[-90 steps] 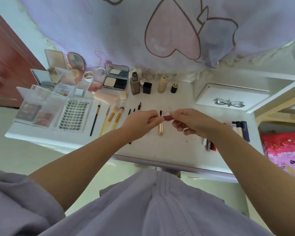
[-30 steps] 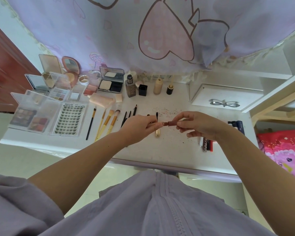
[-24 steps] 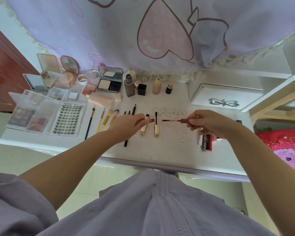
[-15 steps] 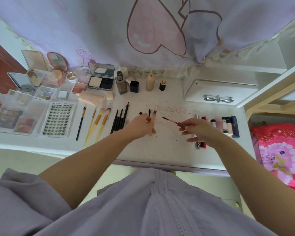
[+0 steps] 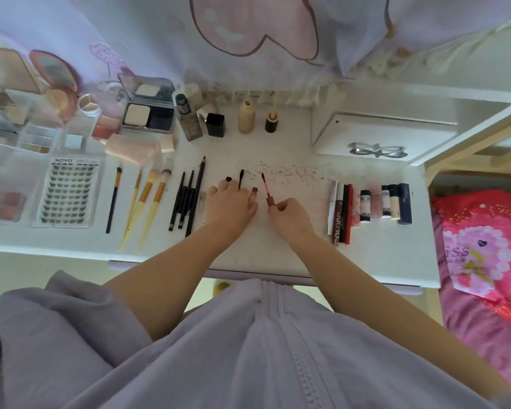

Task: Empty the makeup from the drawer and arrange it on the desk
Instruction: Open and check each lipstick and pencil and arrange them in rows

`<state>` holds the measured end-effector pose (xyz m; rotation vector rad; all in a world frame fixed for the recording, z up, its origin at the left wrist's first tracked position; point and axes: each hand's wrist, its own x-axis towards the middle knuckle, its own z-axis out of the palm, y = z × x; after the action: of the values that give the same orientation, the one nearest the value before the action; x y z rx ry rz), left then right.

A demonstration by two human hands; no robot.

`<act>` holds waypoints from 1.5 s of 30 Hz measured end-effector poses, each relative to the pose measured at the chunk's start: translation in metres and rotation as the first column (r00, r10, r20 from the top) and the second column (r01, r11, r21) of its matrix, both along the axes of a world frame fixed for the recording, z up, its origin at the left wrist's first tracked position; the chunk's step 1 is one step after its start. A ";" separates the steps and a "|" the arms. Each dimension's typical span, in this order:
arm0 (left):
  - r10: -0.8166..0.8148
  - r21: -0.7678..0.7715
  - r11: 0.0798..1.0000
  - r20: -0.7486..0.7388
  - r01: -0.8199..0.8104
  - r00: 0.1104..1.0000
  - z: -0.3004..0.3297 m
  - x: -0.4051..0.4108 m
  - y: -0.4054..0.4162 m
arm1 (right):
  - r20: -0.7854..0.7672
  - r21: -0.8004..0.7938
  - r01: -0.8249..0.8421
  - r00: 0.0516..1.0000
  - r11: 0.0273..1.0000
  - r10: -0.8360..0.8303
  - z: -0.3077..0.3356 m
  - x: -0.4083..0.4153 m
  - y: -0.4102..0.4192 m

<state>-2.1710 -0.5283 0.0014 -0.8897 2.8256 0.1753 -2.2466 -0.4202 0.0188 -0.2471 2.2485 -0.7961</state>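
On the white desk (image 5: 278, 255) my left hand (image 5: 230, 203) rests low at the middle, its thumb and fingers closed on a small brown lip gloss tube (image 5: 254, 191). Just to its right, my right hand (image 5: 291, 215) pinches the cap end of the lip gloss wand (image 5: 266, 188), which lies against the desk with its tip pointing away from me. A black mascara wand (image 5: 241, 178) lies just beyond my left fingers. A small white drawer (image 5: 378, 134) with a silver bow handle sits shut at the back right.
A row of lip tubes and small bottles (image 5: 366, 203) lies right of my hands; black pencils (image 5: 186, 199) and yellow-handled brushes (image 5: 148, 199) lie left. A lash box (image 5: 68, 193), palettes and compacts fill the far left. Bottles (image 5: 247, 116) stand at the back. Pink bedding (image 5: 481, 246) borders the right edge.
My right hand pulled the wand out of the tube held by my left hand. Both hands then dropped to the desk, and the wand now lies flat beside the tube.
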 end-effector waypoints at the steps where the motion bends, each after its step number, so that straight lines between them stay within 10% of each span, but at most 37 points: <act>1: 0.003 -0.006 1.000 0.004 -0.003 1.000 0.001 0.002 -0.003 | -0.012 0.003 -0.010 1.000 1.000 0.010 -0.001 0.003 -0.006; 13: 0.042 -0.031 0.999 -0.030 -0.043 0.999 0.008 0.020 -0.029 | -0.150 0.195 -0.276 0.940 0.941 0.307 -0.007 0.029 -0.045; 24: -0.197 0.176 0.957 -0.181 0.229 0.964 0.015 -0.052 0.039 | -0.280 0.210 -0.140 0.940 0.968 0.197 0.027 -0.105 0.032; 35: 0.041 0.282 0.958 0.019 -0.045 0.999 0.001 -0.115 0.096 | -0.193 0.336 -0.419 0.846 0.844 0.497 0.018 -0.155 0.036; 45: 0.020 0.382 0.920 -0.264 0.085 0.964 0.032 -0.058 0.057 | 0.235 -0.067 -0.494 0.836 0.867 0.495 0.055 -0.135 0.019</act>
<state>-2.2293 -0.4717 0.0336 -0.7725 2.8732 0.8816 -2.3815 -0.4014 0.0740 -0.6673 1.8265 -0.5147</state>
